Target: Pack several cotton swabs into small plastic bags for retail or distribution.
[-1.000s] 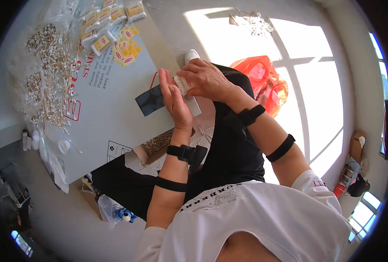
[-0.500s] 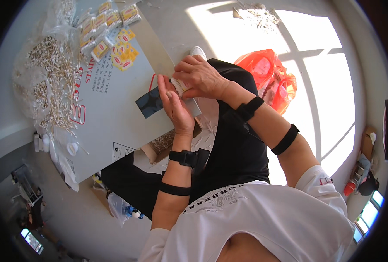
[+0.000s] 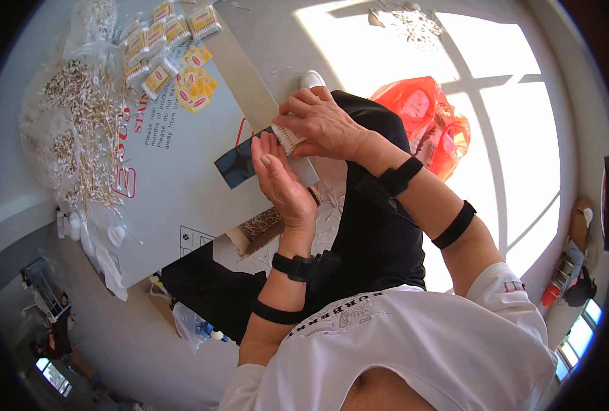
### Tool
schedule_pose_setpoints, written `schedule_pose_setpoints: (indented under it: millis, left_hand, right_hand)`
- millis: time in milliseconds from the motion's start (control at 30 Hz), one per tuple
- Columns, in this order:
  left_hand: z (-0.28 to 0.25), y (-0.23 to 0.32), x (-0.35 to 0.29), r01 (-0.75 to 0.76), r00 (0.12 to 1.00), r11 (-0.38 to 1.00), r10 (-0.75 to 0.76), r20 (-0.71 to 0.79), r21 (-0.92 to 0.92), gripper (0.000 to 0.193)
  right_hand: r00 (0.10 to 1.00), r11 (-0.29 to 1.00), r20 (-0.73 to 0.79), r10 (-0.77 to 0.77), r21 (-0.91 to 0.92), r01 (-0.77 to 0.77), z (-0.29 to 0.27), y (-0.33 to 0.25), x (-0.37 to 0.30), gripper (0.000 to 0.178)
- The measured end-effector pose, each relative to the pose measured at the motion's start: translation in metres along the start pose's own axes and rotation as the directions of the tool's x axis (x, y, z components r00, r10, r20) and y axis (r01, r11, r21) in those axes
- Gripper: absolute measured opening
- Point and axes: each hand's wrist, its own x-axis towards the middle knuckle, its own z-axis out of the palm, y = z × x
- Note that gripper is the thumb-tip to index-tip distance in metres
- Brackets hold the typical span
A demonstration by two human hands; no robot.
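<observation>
My right hand point(image 3: 323, 128) grips a small pack of cotton swabs point(image 3: 287, 140) at the table's right edge, its white tips facing left. Just below the pack, my left hand point(image 3: 285, 186) is held palm up with fingers stretched out, close against the pack's side; whether they touch it I cannot tell. A dark flat rectangular piece point(image 3: 234, 164) lies on the table point(image 3: 174, 171) beside my left fingers. Yellow printed cards point(image 3: 195, 83) are scattered farther back, next to a heap of filled swab packs point(image 3: 158, 40).
Loose cotton swabs point(image 3: 85, 137) spill from clear plastic along the table's left side. Under the near edge stands an open cardboard box point(image 3: 262, 231) of swabs. A red plastic bag point(image 3: 417, 109) sits on the floor at right. Farther off lies a pile of white bits point(image 3: 414, 29).
My left hand has shifted slightly right and down, its palm turning more upward. The right hand has moved slightly right with the swab pack, whose row of tips now shows more plainly.
</observation>
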Motion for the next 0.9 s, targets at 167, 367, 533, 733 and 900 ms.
schedule_pose_setpoints:
  millis: [167, 367, 533, 733, 900]
  left_hand:
    - [0.009, 0.001, -0.002, 0.035, 0.999, 0.998, -0.037, -0.031, -0.051, 0.083]
    - [0.008, 0.005, 0.001, 0.051, 0.999, 0.998, -0.051, 0.012, 0.025, 0.084]
    - [0.007, 0.009, 0.005, 0.062, 0.996, 0.995, -0.066, 0.055, 0.075, 0.079]
    - [-0.008, 0.011, 0.012, 0.073, 0.993, 0.995, -0.079, 0.090, 0.070, 0.065]
    - [-0.013, 0.004, 0.009, -0.035, 0.992, 0.980, 0.010, 0.126, 0.196, 0.059]
  right_hand:
    - [1.000, 1.000, 0.001, -0.011, 0.003, 0.011, 0.003, 0.001, 0.002, 0.064]
    - [0.998, 0.999, -0.038, -0.043, -0.001, 0.043, 0.005, 0.001, 0.004, 0.058]
    - [0.997, 0.999, -0.070, -0.041, -0.009, 0.041, 0.006, 0.000, 0.003, 0.056]
    - [0.992, 1.000, -0.124, -0.015, 0.010, 0.016, -0.006, 0.000, -0.002, 0.053]
    - [0.627, 0.494, -0.213, 0.749, 0.810, -0.315, 0.015, 0.004, -0.017, 0.043]
